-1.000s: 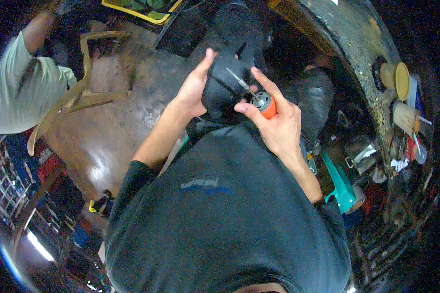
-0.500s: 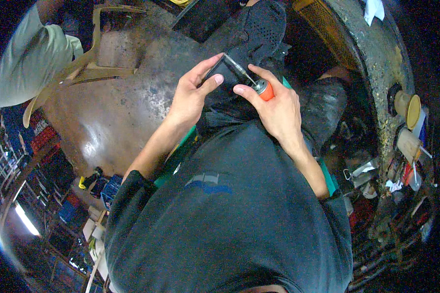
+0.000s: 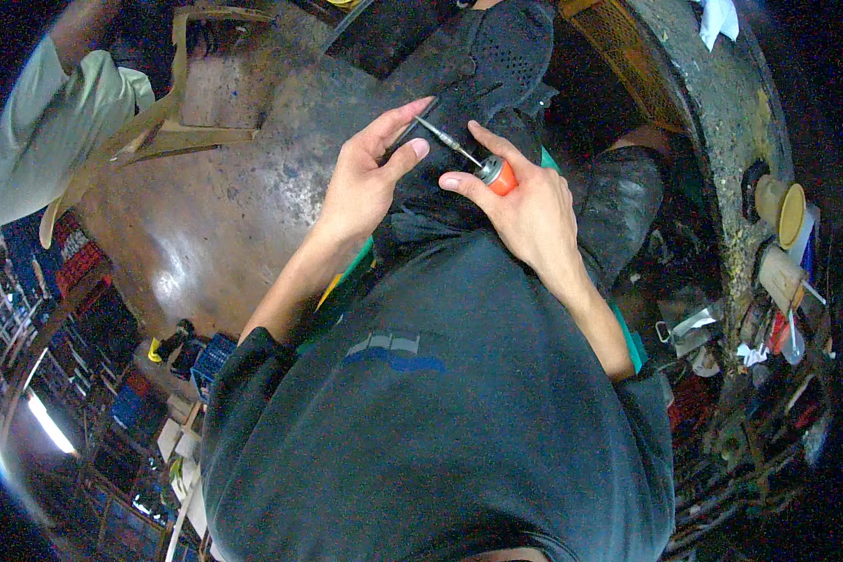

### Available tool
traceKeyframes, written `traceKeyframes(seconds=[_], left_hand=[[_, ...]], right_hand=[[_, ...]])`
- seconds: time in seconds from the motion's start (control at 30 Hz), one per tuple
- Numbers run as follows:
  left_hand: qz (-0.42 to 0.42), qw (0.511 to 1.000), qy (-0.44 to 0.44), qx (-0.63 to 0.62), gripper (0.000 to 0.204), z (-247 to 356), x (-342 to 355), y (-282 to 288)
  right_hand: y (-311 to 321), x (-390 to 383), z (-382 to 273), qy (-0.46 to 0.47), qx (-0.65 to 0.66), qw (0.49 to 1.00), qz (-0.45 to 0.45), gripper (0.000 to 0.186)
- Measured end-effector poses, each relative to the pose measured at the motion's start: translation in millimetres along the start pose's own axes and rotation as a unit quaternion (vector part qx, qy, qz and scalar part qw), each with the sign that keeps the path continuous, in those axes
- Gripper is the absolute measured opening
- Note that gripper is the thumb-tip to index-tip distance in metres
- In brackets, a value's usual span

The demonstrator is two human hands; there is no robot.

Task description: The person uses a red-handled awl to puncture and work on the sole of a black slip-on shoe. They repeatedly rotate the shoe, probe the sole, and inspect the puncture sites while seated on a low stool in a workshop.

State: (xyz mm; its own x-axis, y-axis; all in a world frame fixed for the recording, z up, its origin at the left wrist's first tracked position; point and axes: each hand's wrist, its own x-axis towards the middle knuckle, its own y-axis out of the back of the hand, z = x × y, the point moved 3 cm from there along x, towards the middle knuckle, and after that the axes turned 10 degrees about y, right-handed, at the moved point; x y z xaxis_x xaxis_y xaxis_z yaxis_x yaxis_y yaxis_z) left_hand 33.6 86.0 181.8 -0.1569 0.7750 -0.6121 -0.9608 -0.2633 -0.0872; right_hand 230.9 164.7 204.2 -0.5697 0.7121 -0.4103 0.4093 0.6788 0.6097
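Note:
My right hand (image 3: 535, 201) grips an orange cylinder tool (image 3: 501, 182) with a metal top; a slim metal shaft (image 3: 445, 138) sticks out from it up and leftward toward my left fingertips, and my index finger is raised along it. My left hand (image 3: 361, 178) pinches a thin dark strip (image 3: 421, 120) between fingers and thumb, close to the shaft's tip; whether they touch I cannot tell. Both hands are over my dark-clad legs and a black perforated shoe (image 3: 506, 51).
Curved worn bench edge (image 3: 721, 112) at right, with a yellowish spool (image 3: 779, 212) and small tools. Scuffed floor (image 3: 178, 244) at left, with a curved brown frame (image 3: 122, 150). A co-worker's sleeve and arm (image 3: 47, 122) at upper left. Dark tray (image 3: 375, 42) at top.
My view has shifted since a second ago, showing my shoe more. My left fingers have closed in around the dark strip beside the shaft tip. The orange tool stays in my right hand.

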Motion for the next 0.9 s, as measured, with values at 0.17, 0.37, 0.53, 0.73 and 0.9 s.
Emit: traceKeyframes(seconds=[0.17, 0.37, 0.53, 0.73, 0.9], left_hand=[[0.006, 0.998, -0.033, 0.047, 0.05, 5, -2, -3], [0.019, 0.992, -0.081, 0.092, 0.048, 7, -2, -7], [0.032, 0.988, -0.091, 0.12, 0.049, 11, -3, -7], [0.04, 0.983, -0.107, 0.146, 0.051, 16, -5, -8], [0.037, 0.982, -0.105, 0.153, 0.053, 15, -4, -7]], right_hand=[[3, -3, -2, -0.016, -0.021, 0.999, -0.038, 0.083], [1, 2, 6, 0.023, 0.004, 0.999, 0.038, 0.089], [-3, -4, 4, 0.034, -0.006, 0.999, 0.02, 0.094], [-1, -8, -4, 0.051, -0.022, 0.998, 0.009, 0.098], [-2, -8, -1, 0.052, -0.034, 0.998, 0.003, 0.098]])
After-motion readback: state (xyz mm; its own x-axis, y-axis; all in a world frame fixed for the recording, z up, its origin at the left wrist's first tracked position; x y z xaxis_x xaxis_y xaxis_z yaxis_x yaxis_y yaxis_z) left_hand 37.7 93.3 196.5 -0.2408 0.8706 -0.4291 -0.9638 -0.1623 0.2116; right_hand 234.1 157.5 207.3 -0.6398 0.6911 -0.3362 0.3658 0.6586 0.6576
